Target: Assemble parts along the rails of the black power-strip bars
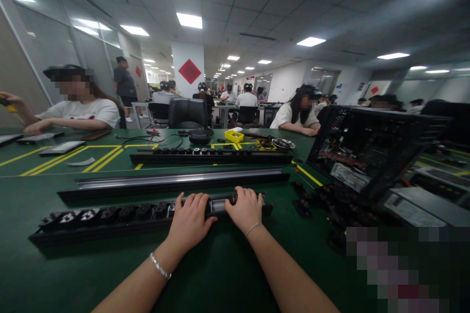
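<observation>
Fingers (193,200) of the left hand (191,222) curl over the near power strip (110,216) — right hand (245,209) just beside it, its fingers wrapped over the same strip. The strip lies lengthwise on the green table (220,274), close to the person. Behind it: a black rail (176,181), then a second socket strip (209,157). Open computer chassis (367,151) at right.

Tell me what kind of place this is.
Probably an electronics assembly workshop. Long socket strips lie on a green bench; the left hand and right hand grip the nearest strip. An open computer chassis stands at right, and other people sit working at similar benches.
</observation>
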`<action>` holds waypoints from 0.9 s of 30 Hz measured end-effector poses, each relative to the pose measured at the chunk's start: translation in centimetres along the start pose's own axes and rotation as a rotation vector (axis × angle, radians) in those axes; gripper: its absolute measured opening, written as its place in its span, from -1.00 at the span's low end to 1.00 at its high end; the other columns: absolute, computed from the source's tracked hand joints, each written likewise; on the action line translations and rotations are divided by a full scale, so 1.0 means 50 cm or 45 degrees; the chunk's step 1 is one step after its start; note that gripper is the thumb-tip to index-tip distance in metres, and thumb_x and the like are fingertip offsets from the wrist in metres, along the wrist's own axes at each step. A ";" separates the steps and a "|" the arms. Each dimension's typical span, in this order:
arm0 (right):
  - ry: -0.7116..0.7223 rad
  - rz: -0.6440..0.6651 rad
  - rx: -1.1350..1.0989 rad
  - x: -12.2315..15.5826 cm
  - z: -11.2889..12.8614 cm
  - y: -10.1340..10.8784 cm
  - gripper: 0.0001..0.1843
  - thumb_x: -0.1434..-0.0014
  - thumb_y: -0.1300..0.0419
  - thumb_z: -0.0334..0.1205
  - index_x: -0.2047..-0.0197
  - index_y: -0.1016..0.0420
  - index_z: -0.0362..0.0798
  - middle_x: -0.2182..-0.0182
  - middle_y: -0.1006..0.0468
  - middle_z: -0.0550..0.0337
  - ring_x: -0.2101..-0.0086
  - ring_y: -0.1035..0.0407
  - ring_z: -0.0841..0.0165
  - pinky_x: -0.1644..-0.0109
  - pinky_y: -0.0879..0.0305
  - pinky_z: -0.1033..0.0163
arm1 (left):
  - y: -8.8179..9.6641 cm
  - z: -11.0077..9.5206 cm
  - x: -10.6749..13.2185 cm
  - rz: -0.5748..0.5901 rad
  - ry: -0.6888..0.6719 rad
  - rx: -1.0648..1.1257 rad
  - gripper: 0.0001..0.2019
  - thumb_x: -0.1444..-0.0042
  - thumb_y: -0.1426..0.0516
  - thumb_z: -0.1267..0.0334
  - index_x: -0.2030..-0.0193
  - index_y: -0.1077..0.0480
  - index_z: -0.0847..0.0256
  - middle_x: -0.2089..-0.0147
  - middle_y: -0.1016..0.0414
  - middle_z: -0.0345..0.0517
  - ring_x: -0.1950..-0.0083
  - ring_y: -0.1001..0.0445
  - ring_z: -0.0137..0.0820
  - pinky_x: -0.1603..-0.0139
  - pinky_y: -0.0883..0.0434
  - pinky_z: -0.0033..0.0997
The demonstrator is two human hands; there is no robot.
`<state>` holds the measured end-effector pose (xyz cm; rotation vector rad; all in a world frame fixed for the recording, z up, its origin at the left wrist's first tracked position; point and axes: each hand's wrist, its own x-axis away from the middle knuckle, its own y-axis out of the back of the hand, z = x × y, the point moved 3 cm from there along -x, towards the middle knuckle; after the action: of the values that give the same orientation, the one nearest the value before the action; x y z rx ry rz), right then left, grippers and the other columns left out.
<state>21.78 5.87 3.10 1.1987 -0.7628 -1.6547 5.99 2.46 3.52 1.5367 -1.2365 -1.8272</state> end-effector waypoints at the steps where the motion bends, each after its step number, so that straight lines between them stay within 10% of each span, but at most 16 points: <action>1: -0.008 0.000 -0.004 0.000 -0.001 -0.001 -0.55 0.00 -0.08 -0.03 0.04 -0.35 -0.02 0.13 -0.46 0.01 0.02 -0.18 0.15 -0.15 0.24 -0.06 | 0.000 0.000 0.000 -0.001 0.001 -0.001 -0.57 0.04 -0.12 0.07 0.02 -0.28 0.17 0.03 -0.42 0.03 -0.02 -0.31 -0.14 -0.19 0.04 0.10; 27: -0.117 0.018 0.016 -0.005 -0.025 0.010 -0.50 0.03 -0.07 0.01 0.03 -0.35 -0.04 0.08 -0.42 0.01 -0.06 -0.09 0.12 -0.18 0.29 -0.04 | 0.000 -0.005 0.000 0.018 0.040 -0.019 -0.54 0.02 -0.10 0.06 -0.01 -0.26 0.22 0.03 -0.41 0.02 -0.03 -0.30 -0.15 -0.22 0.14 0.16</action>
<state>23.13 5.93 3.21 1.1295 -0.8380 -1.7053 6.19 2.37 3.54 1.5392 -1.2138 -1.7928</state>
